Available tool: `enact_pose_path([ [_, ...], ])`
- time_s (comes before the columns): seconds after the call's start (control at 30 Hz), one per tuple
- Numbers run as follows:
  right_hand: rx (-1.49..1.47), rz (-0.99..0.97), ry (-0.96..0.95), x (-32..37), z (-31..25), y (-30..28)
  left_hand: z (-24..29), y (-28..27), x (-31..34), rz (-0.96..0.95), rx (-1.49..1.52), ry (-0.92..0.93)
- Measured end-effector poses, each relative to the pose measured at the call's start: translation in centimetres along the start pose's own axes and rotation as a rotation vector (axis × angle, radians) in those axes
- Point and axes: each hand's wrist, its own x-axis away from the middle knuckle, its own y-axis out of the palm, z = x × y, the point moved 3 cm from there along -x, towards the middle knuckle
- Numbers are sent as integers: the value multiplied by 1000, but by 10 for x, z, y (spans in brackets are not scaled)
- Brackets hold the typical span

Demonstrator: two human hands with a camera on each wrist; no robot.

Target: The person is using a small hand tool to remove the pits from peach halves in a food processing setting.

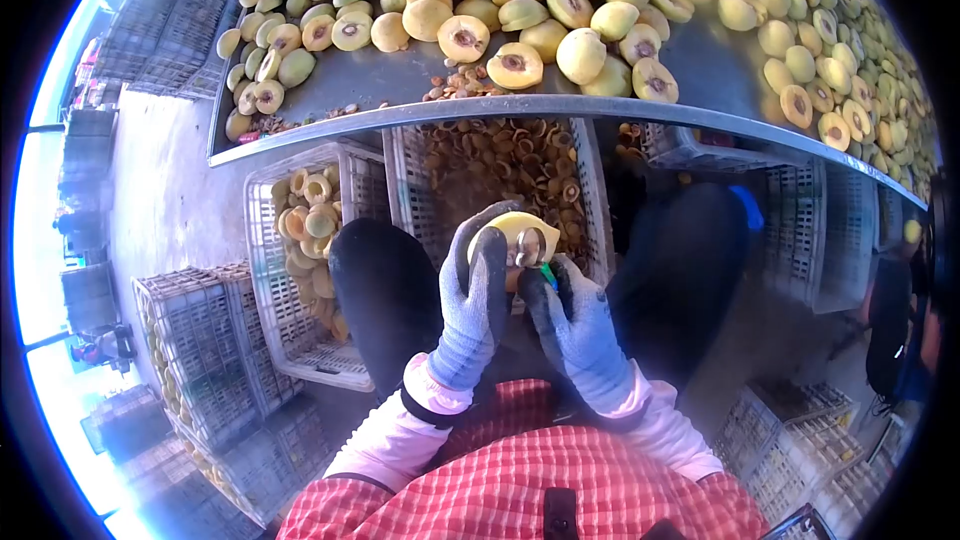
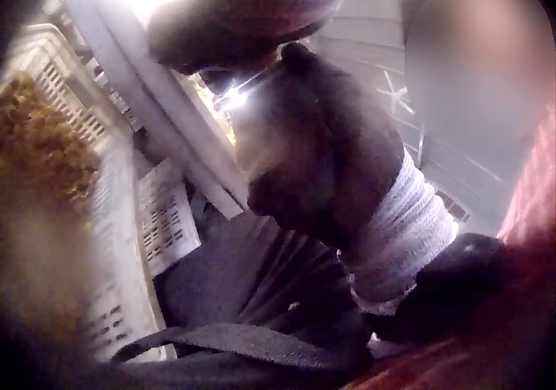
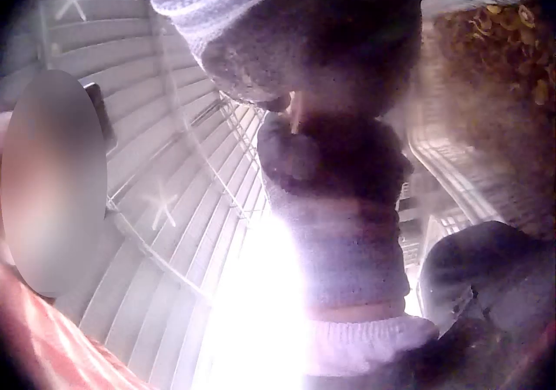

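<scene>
Both gloved hands (image 1: 474,295) (image 1: 582,318) curled, close together

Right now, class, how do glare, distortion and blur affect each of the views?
Head view: fisheye distortion bows the metal table's front edge, glare whitens the left side, yet the held fruit half reads fairly clearly; left wrist view: light flares at upper left, haze blurs the crate; right wrist view: glare burns out the lower centre, and the ribbed panels bow.

blue-grey knit gloves (image 1: 468,315) | pink sleeves (image 1: 385,445) | black wrist strap (image 1: 425,410) | red checked top (image 1: 500,470) | trousers (image 1: 383,295), probably black
</scene>
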Motion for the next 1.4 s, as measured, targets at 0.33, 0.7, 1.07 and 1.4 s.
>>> enact_pose_path([
  [0.33, -126, 72, -67, 14, 4, 9, 9, 10, 5, 33, -7, 106],
  [0.7, -1432, -556, 754, 38, 18, 15, 17, 5, -18, -368, -610, 552],
  [1.07, -1971, -823, 622, 44, 30, 24, -33, 13, 14, -252, 287, -355],
  [1.4, -1768, -577, 721, 38, 55, 21, -16, -241, -17, 661, -905, 247],
])
